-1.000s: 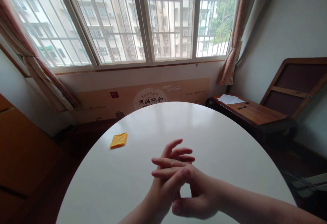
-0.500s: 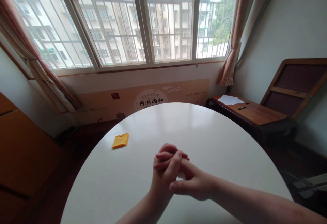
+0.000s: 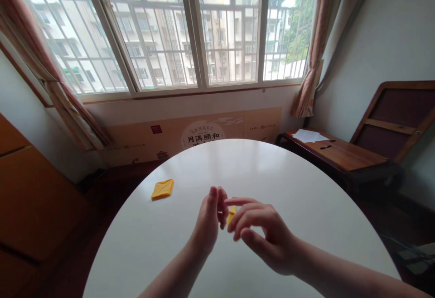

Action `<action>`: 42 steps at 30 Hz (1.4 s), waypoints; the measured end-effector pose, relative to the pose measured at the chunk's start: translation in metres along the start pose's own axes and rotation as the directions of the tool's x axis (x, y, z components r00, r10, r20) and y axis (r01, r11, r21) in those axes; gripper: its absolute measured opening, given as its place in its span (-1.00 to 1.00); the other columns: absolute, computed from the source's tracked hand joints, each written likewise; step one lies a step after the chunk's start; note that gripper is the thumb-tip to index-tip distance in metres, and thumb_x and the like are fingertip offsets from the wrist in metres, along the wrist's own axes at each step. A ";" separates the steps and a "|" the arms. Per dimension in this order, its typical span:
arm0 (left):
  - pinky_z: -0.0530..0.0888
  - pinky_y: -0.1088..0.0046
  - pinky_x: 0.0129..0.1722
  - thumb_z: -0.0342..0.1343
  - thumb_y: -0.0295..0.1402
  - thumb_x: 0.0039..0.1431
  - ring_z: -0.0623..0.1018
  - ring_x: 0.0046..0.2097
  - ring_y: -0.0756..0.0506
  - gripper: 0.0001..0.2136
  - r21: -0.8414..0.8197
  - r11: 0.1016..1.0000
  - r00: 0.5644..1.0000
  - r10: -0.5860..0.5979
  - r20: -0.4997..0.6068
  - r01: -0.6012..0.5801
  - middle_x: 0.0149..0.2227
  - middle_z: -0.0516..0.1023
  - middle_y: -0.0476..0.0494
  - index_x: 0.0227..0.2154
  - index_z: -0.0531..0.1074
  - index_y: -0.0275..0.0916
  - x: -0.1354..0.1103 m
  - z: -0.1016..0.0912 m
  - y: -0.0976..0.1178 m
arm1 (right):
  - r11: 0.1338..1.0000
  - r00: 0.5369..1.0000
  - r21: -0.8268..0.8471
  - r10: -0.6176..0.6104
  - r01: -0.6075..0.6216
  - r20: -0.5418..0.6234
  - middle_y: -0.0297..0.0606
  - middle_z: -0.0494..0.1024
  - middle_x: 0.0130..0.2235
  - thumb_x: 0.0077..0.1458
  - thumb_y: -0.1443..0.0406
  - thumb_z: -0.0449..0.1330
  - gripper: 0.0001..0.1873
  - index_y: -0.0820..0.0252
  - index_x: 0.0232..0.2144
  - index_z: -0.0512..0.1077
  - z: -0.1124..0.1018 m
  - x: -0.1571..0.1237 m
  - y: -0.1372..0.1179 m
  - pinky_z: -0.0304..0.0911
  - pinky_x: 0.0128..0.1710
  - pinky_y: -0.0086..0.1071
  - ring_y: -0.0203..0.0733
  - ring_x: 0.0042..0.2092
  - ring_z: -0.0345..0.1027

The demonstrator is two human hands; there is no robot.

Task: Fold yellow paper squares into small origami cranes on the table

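Note:
Both my hands hover over the middle of a round white table (image 3: pixel 306 207). My left hand (image 3: pixel 209 221) stands edge-up with its fingers curled round a small orange folded piece of paper (image 3: pixel 231 213), of which only a sliver shows. My right hand (image 3: pixel 263 234) is beside it, fingers loosely spread, its fingertips reaching to the orange piece. A second folded orange paper (image 3: pixel 162 189) lies flat on the table to the far left, apart from both hands.
A barred window (image 3: pixel 190 31) with curtains fills the wall ahead, and a printed cardboard panel (image 3: pixel 204 132) leans below it. A dark wooden side table (image 3: pixel 340 153) with white sheets and a pen stands at the right. A wooden cabinet (image 3: pixel 30 198) is at the left.
My hands were clasped together with fingers interlaced; they have come apart, and a small orange folded piece now shows between them in my left hand.

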State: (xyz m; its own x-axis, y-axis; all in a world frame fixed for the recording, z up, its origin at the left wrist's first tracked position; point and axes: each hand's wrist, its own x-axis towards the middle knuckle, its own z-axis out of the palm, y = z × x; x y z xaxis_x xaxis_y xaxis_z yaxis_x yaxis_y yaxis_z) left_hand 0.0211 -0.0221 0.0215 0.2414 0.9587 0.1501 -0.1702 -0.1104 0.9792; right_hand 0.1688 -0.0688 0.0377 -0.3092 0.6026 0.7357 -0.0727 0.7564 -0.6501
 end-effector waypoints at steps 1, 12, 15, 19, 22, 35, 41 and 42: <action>0.05 0.54 -0.63 -0.18 0.34 0.15 0.11 -0.62 0.07 -0.36 0.053 0.999 0.998 -0.003 0.057 0.000 -0.66 0.12 0.11 -0.58 0.21 -0.22 0.000 -0.001 0.000 | 0.999 0.998 -0.039 -0.017 0.020 0.062 -0.21 0.61 -0.44 0.32 0.14 0.10 -0.62 0.19 -0.47 0.50 0.000 0.002 -0.003 0.12 0.25 -0.05 -0.13 -0.20 0.52; 0.29 0.46 -0.39 0.14 0.05 0.16 0.30 -0.39 -0.04 -0.60 0.153 0.986 0.917 -0.001 0.400 -0.066 -0.42 0.30 -0.01 -0.24 0.43 -0.22 -0.025 0.009 0.013 | 0.998 0.908 0.010 -0.066 0.067 0.415 -0.32 0.38 -0.62 0.31 0.01 -0.04 -0.47 0.11 -0.60 0.41 -0.005 0.010 -0.023 0.00 0.31 -0.16 -0.13 -0.18 0.49; 0.32 0.46 -0.38 0.16 -0.05 0.18 0.36 -0.38 -0.06 -0.68 0.151 0.987 0.973 0.014 0.230 -0.050 -0.43 0.35 -0.03 -0.21 0.48 -0.21 -0.028 0.013 0.010 | 0.999 0.911 0.031 -0.039 0.029 0.410 -0.30 0.38 -0.62 0.28 0.05 0.02 -0.50 0.11 -0.62 0.41 -0.004 0.013 -0.024 0.05 0.29 -0.20 -0.14 -0.17 0.47; 0.33 0.46 -0.42 0.11 -0.17 0.21 0.40 -0.41 -0.07 -0.76 0.245 0.968 0.995 0.024 0.100 -0.048 -0.49 0.41 -0.06 -0.45 0.43 -0.23 -0.026 0.020 0.005 | 0.991 0.958 0.119 0.029 -0.065 0.284 -0.26 0.40 -0.65 0.24 0.05 0.11 -0.51 0.10 -0.67 0.42 0.004 0.011 -0.014 0.17 0.20 -0.25 -0.07 0.02 0.42; 0.31 0.47 -0.47 0.08 -0.19 0.25 0.37 -0.46 -0.04 -0.76 0.292 0.954 0.996 0.044 0.082 -0.067 -0.53 0.39 -0.02 -0.46 0.40 -0.22 -0.023 0.020 0.003 | 0.979 0.980 0.174 0.070 -0.103 0.184 -0.27 0.38 -0.72 0.28 0.03 0.10 -0.50 0.11 -0.62 0.48 0.010 0.002 -0.005 0.22 0.15 -0.23 -0.06 -0.01 0.46; 0.12 0.52 -0.58 0.09 0.24 0.08 0.14 -0.56 0.06 -0.41 0.114 0.988 0.975 -0.127 0.182 0.107 -0.63 0.10 0.10 -0.65 0.18 -0.22 -0.007 0.004 -0.003 | 0.976 0.986 -0.203 -0.050 0.082 0.162 -0.24 0.41 -0.57 0.21 0.25 0.07 -0.66 0.13 -0.59 0.41 0.014 0.003 -0.014 0.23 0.13 -0.03 -0.07 -0.29 0.40; 0.28 0.49 -0.50 0.04 0.15 0.18 0.29 -0.51 0.00 -0.48 -0.167 0.909 0.885 -0.307 0.349 0.381 -0.57 0.25 0.01 -0.55 0.37 -0.25 -0.010 0.003 0.001 | 0.983 0.977 -0.155 -0.063 0.096 0.203 -0.17 0.65 -0.28 0.11 0.31 0.19 -0.84 0.14 -0.50 0.48 0.008 -0.001 -0.014 0.12 0.20 -0.10 -0.08 -0.12 0.46; 0.31 0.47 -0.47 0.06 0.11 0.18 0.33 -0.49 -0.02 -0.51 -0.186 0.899 0.878 -0.311 0.365 0.396 -0.56 0.29 -0.02 -0.54 0.41 -0.26 -0.012 0.004 0.002 | 0.985 0.981 -0.149 -0.061 0.089 0.182 -0.15 0.65 -0.16 0.11 0.30 0.20 -0.86 0.15 -0.47 0.50 0.007 -0.003 -0.015 0.08 0.23 -0.11 -0.07 -0.06 0.47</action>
State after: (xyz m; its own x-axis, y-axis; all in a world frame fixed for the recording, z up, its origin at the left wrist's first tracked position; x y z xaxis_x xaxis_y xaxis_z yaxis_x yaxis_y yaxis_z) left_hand 0.0219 -0.0344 0.0221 0.6137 0.7799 -0.1227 -0.2352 0.3290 0.9146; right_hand 0.1640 -0.0835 0.0436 -0.4717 0.4985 0.7273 0.0419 0.8366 -0.5462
